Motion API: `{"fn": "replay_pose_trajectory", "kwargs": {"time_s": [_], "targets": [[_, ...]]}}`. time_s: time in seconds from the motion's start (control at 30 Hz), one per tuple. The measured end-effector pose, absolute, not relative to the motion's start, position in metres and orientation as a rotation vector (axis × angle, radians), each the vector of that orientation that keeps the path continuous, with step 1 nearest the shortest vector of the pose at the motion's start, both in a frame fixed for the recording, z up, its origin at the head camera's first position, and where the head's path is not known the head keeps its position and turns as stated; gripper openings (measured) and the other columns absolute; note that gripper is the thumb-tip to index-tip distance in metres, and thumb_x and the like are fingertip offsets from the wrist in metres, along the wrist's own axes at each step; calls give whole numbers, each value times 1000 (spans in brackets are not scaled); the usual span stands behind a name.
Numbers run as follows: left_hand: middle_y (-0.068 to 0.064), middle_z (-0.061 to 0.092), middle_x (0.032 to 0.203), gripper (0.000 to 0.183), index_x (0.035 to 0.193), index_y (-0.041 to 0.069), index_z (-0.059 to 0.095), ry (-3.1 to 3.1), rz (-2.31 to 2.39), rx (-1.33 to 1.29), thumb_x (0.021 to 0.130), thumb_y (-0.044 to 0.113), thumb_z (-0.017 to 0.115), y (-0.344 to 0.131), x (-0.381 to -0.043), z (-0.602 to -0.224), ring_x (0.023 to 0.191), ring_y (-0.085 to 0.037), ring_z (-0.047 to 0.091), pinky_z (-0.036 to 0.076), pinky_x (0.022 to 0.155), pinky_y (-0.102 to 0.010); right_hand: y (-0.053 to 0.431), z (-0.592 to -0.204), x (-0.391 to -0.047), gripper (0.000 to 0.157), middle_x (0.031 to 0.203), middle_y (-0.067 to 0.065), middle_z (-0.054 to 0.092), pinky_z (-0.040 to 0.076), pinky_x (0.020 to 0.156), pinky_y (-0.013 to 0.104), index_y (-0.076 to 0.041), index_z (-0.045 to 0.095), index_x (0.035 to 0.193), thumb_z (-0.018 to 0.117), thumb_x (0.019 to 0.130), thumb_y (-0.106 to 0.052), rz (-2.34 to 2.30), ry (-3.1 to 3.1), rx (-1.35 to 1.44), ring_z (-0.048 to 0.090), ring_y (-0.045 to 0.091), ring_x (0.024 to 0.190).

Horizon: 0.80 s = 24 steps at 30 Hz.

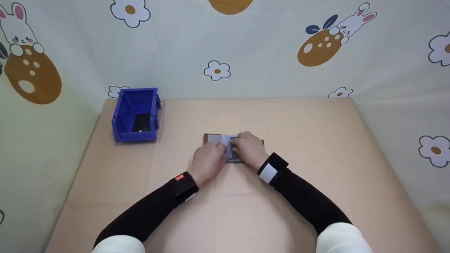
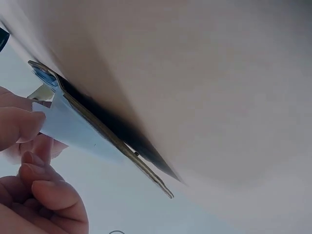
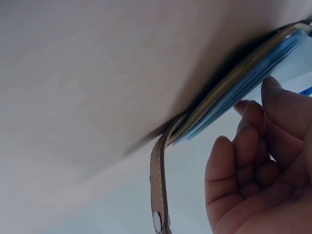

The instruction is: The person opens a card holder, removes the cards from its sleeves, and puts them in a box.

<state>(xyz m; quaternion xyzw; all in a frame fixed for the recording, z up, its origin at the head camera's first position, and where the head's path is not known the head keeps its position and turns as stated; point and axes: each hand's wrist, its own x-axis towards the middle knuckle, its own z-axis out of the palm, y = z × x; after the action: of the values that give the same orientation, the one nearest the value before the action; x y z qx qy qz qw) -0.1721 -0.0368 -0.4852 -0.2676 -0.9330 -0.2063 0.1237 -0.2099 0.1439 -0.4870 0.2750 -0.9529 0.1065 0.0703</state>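
A small brown card wallet (image 1: pixel 205 137) lies open on the table, with translucent plastic sleeves inside. One cloudy sleeve (image 1: pixel 225 146) stands raised between the hands. My left hand (image 1: pixel 209 161) pinches this sleeve between thumb and finger; the left wrist view shows the sleeve (image 2: pixel 78 124) fanned away from the cover. My right hand (image 1: pixel 250 148) covers the wallet's right half, fingers curled. In the right wrist view its thumb and fingertips meet the edge of the bluish stack of sleeves (image 3: pixel 243 87). A brown strap (image 3: pixel 158 185) with a metal snap hangs off the wallet's end.
At the table's back left stands a blue plastic bin (image 1: pixel 135 136), with a flat black item (image 1: pixel 141 123) lying inside it. Patterned cloth (image 1: pixel 260 63) with rabbits and flowers hangs behind and along both sides of the table (image 1: pixel 299 116).
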Motion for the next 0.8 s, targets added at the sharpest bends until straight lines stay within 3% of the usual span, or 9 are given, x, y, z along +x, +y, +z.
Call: {"fn": "replay_pose_trajectory", "kwargs": {"time_s": [0.47, 0.8], "targets": [[-6, 59, 83, 16, 88, 3, 67, -2878, -690, -524, 83, 17, 73, -52, -168, -478, 69, -20, 57, 48, 59, -38, 144, -487, -209, 12, 83, 9, 62, 50, 67, 42, -8, 76, 93, 76, 83, -13, 320, -2852, 845, 59, 28, 80], [0, 56, 73, 15, 77, 9, 65, -3000, -816, -405, 84, 21, 71, -64, -174, -475, 63, -17, 52, 43, 56, -35, 144, -486, -210, 11, 84, 9, 64, 50, 69, 41, -8, 76, 91, 77, 82, -13, 316, -2857, 848, 60, 28, 80]]}}
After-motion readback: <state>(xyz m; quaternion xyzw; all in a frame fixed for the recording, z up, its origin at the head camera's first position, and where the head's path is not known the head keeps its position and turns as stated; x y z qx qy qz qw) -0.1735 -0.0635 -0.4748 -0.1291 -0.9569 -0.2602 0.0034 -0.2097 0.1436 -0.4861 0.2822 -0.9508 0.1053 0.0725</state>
